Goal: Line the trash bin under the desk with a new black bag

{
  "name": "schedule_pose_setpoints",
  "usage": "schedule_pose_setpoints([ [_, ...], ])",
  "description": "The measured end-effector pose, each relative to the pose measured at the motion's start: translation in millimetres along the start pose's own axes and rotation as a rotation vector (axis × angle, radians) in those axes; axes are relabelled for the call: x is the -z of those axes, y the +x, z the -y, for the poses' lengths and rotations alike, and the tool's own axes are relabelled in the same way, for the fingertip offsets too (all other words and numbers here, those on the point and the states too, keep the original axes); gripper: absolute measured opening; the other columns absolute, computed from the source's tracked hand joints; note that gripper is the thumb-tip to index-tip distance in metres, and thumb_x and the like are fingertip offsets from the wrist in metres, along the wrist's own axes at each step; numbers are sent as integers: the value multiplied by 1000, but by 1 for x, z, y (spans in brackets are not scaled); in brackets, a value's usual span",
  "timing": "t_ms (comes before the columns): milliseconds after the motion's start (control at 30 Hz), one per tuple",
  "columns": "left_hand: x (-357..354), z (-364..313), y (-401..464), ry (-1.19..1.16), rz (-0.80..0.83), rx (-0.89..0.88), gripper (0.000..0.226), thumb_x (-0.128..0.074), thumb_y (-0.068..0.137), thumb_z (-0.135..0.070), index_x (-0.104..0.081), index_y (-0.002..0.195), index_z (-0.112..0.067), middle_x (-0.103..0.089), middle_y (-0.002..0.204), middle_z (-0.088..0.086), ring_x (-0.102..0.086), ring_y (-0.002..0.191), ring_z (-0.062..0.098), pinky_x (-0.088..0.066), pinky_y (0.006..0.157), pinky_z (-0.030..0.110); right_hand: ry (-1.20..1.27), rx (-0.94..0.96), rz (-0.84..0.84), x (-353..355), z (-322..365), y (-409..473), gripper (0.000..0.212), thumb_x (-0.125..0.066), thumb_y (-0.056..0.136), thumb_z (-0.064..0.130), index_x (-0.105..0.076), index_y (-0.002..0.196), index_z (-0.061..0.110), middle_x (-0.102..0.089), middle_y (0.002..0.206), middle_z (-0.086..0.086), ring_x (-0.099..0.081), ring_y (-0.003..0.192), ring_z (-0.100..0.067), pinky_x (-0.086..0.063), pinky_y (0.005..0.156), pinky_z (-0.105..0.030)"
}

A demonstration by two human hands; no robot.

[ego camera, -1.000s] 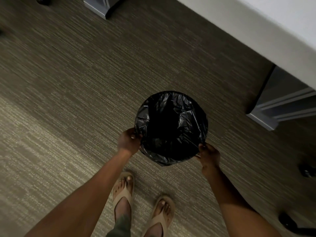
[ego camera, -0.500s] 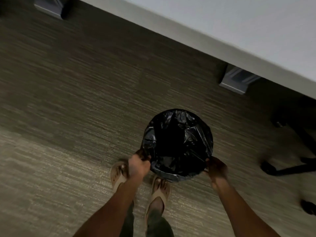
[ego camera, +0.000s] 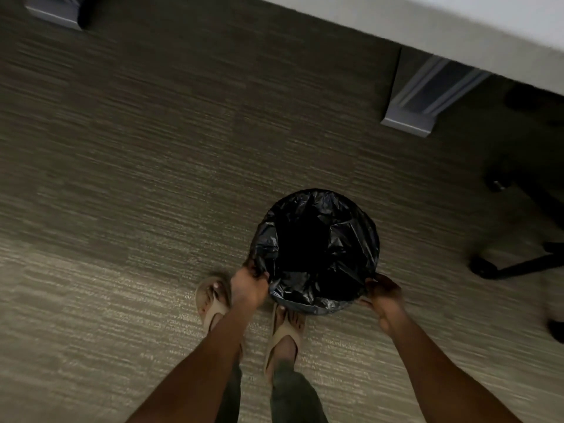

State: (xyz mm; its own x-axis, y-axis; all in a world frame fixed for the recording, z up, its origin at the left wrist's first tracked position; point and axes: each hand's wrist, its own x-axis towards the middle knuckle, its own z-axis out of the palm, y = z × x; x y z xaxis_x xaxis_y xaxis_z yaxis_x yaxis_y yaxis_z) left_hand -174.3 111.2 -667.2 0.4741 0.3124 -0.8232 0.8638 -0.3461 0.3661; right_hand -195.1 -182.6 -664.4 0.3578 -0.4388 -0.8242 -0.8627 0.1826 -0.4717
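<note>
Both hands grip the trash bin (ego camera: 316, 306) at its near rim. Left hand (ego camera: 248, 286) is closed on the left side of the rim, fingers pinching the black bag (ego camera: 317, 251) that lines the bin and folds over its edge. Right hand (ego camera: 385, 296) is closed on the right side of the rim. Bin position: over the carpet (ego camera: 137, 178), directly in front of the sandalled feet (ego camera: 213, 300), well short of the white desk (ego camera: 457, 22). A grey desk leg (ego camera: 427, 96) stands beyond the bin; a chair base (ego camera: 518, 264) lies to its right.
</note>
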Motion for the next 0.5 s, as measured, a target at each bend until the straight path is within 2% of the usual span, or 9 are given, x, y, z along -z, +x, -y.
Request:
schedule_pose_setpoints([
  [100, 7, 1, -1, -68, 67, 17, 35, -80, 88, -28, -75, 120, -14, -77, 119, 8, -67, 117, 30, -50, 94, 31, -31, -2, 20, 4, 2, -1, 15, -55, 106, 19, -67, 115, 18, -73, 105, -6, -70, 88, -21, -54, 66, -33],
  [200, 15, -2, -8, -169, 27, 64, 35, -83, 83, -39, -75, 104, -12, -75, 111, 10, -67, 115, 34, -53, 97, 40, -107, -7, -10, 5, 12, -6, 37, -46, 108, 31, -61, 139, 17, -66, 132, -10, -63, 116, -30, -51, 93, -43],
  [233, 17, -3, -11, -126, -11, 46, 46, -82, 83, -44, -74, 112, -8, -73, 117, 14, -65, 119, 36, -52, 102, 43, -171, 17, -49, 4, 15, -8, 42, -46, 107, 35, -58, 143, 16, -62, 139, -12, -60, 124, -34, -48, 100, -45],
  [267, 19, -6, -17, -46, -41, 8, 64, -79, 85, -48, -67, 129, -4, -66, 132, 18, -59, 129, 38, -48, 110, 44, -286, 64, -96, 5, 20, -12, 47, -46, 106, 39, -56, 145, 13, -59, 145, -15, -57, 129, -36, -45, 104, -44],
  [333, 22, -10, -36, 119, -71, -161, 90, -73, 87, -55, -43, 156, -5, -43, 157, 19, -41, 147, 37, -37, 122, 43, -640, 232, -178, 5, 22, -26, 61, -48, 104, 49, -47, 153, 13, -51, 154, -18, -51, 137, -38, -44, 108, -43],
  [367, 26, -14, -46, 184, -98, -297, 92, -72, 88, -56, -37, 159, -8, -38, 159, 18, -37, 150, 36, -34, 124, 42, -785, 355, -202, 5, 26, -37, 66, -48, 103, 52, -42, 156, 13, -47, 156, -19, -48, 140, -38, -44, 109, -44],
  [433, 35, -28, -69, 300, -154, -583, 90, -70, 88, -55, -36, 159, -10, -40, 157, 18, -37, 149, 35, -36, 124, 42, -978, 654, -217, 3, 37, -63, 72, -50, 101, 54, -37, 158, 12, -44, 157, -19, -43, 143, -38, -44, 110, -46],
  [500, 40, -39, -93, 474, -194, -747, 93, -64, 90, -58, -32, 161, -7, -37, 163, 20, -30, 154, 38, -32, 126, 47, -1142, 840, -228, -3, 45, -90, 74, -48, 100, 56, -34, 157, 11, -42, 157, -18, -40, 145, -37, -42, 111, -50],
])
